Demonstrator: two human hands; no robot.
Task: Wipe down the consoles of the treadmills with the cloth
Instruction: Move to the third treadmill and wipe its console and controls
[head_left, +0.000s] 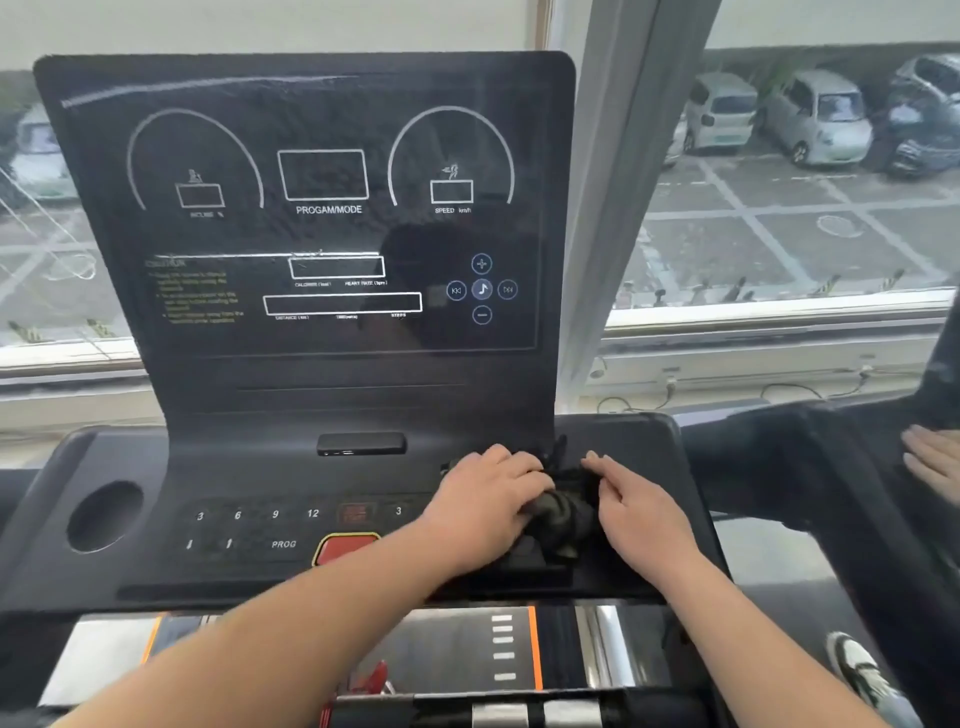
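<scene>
Cloth (563, 512): bunched on console (234, 467), right of red button (345, 548).
Grip: left hand (488, 499) clutches cloth; right hand (639, 514) presses it, fingers straight.
Progress: deck underway; screen (322, 234) seemingly left.

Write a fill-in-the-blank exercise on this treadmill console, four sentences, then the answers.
1. The left hand and the right hand meet on a dark ____ lying on the console.
2. The round cup holder sits on the console's ____ side.
3. The label under the middle box of the display reads ____/MODE.
4. The big button beside the left forearm is ____.
Missing words: cloth; left; PROGAM; red.
</scene>
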